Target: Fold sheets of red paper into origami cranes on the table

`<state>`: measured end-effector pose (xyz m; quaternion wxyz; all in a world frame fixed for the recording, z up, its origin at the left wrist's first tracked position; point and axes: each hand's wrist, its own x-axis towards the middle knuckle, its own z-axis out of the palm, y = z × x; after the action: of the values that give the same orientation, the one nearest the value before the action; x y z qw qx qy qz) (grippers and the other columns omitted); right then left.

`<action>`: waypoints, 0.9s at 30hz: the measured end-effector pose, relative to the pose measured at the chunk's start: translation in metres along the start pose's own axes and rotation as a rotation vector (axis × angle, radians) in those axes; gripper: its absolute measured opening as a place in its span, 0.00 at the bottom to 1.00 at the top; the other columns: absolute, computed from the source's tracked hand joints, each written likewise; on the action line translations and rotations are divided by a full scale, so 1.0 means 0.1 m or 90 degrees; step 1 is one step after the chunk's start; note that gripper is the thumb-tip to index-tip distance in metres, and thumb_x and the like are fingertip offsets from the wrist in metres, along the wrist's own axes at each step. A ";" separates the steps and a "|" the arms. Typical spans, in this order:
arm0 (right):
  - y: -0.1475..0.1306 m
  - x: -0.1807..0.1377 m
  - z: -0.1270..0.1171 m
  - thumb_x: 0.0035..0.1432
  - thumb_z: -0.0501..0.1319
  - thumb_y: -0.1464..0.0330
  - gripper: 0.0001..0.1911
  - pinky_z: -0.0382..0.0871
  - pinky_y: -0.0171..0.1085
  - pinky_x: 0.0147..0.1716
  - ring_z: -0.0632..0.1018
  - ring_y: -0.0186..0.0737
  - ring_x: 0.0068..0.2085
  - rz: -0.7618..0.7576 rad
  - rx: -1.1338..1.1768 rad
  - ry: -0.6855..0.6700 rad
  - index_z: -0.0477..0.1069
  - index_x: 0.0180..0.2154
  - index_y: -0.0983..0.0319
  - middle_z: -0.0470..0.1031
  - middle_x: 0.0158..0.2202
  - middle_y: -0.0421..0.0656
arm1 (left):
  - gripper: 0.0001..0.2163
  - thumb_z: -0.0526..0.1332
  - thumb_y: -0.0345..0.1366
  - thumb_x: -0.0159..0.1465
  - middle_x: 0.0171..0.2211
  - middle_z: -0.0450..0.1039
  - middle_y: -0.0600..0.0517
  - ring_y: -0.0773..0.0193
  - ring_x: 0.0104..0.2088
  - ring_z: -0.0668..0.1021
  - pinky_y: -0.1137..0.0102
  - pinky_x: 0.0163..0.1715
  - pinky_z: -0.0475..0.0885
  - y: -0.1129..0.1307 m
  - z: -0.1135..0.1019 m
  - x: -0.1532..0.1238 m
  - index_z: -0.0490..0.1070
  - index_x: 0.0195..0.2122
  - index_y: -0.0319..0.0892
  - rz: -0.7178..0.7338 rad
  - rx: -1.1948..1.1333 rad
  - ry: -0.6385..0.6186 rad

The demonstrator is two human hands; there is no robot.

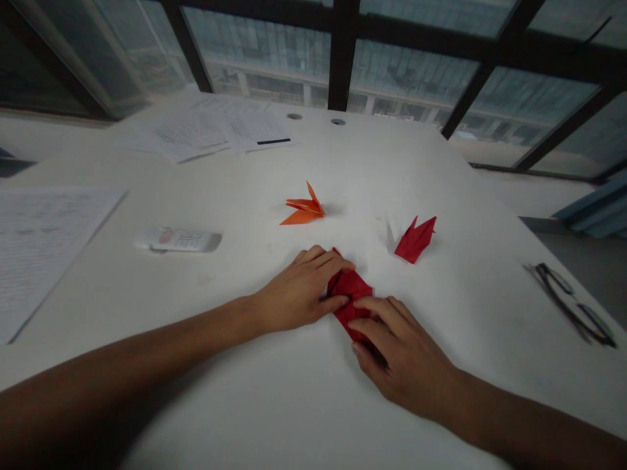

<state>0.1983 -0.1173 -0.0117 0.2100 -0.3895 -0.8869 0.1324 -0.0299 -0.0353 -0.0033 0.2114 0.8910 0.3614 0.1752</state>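
Between the two grips, folded red paper (353,284) is held against the desk (235,405): thumb and fingers of the left grip (309,288) are curled over its far side, those of the right grip (399,349) closed loosely at its near edge. Being presumably light and easily creased, it is best taken gently by folded edges.

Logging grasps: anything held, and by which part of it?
The nearer red paper: left hand on its far-left part, right hand on its near-right part. Whether they pinch or only press can't be told.
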 end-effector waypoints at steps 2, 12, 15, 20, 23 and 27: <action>0.00 0.00 0.00 0.67 0.60 0.70 0.11 0.73 0.53 0.51 0.73 0.52 0.51 0.010 -0.004 -0.002 0.75 0.50 0.62 0.71 0.57 0.52 | 0.18 0.66 0.38 0.66 0.51 0.74 0.47 0.50 0.52 0.71 0.53 0.55 0.67 0.00 0.00 0.00 0.68 0.57 0.46 -0.001 -0.013 0.002; 0.00 0.01 -0.01 0.66 0.61 0.68 0.13 0.69 0.55 0.52 0.73 0.54 0.54 0.012 -0.042 -0.002 0.75 0.52 0.59 0.77 0.56 0.48 | 0.26 0.64 0.27 0.64 0.51 0.71 0.49 0.60 0.48 0.76 0.62 0.51 0.74 0.07 0.12 -0.03 0.61 0.62 0.50 -0.009 -0.205 0.042; 0.01 0.00 0.00 0.66 0.61 0.69 0.14 0.64 0.58 0.60 0.71 0.54 0.61 -0.012 -0.050 0.017 0.74 0.53 0.60 0.77 0.57 0.49 | 0.28 0.64 0.27 0.64 0.46 0.73 0.51 0.64 0.41 0.77 0.66 0.43 0.76 0.08 0.15 -0.03 0.59 0.63 0.50 -0.040 -0.254 0.059; 0.02 0.00 0.01 0.66 0.60 0.69 0.16 0.62 0.60 0.65 0.72 0.54 0.63 -0.047 -0.074 0.013 0.73 0.55 0.62 0.76 0.58 0.53 | 0.17 0.61 0.29 0.67 0.40 0.76 0.53 0.65 0.36 0.77 0.68 0.38 0.74 0.10 0.13 0.00 0.64 0.55 0.47 -0.084 -0.264 0.067; 0.01 -0.01 0.00 0.66 0.60 0.70 0.17 0.64 0.60 0.64 0.73 0.55 0.61 -0.053 -0.078 0.014 0.74 0.55 0.62 0.76 0.57 0.53 | 0.08 0.62 0.28 0.65 0.38 0.76 0.53 0.64 0.38 0.77 0.67 0.42 0.72 0.12 0.09 0.01 0.70 0.45 0.45 -0.035 -0.210 0.038; -0.01 -0.02 -0.01 0.65 0.62 0.71 0.14 0.70 0.58 0.59 0.74 0.55 0.58 -0.032 -0.082 0.061 0.76 0.52 0.59 0.73 0.56 0.53 | 0.05 0.64 0.28 0.62 0.38 0.76 0.51 0.61 0.39 0.76 0.65 0.43 0.70 0.13 0.05 0.00 0.72 0.38 0.43 0.083 -0.141 -0.010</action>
<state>0.1994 -0.1191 -0.0105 0.2302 -0.3855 -0.8921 0.0511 -0.0201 -0.0447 -0.0012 0.2994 0.8852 0.2794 0.2207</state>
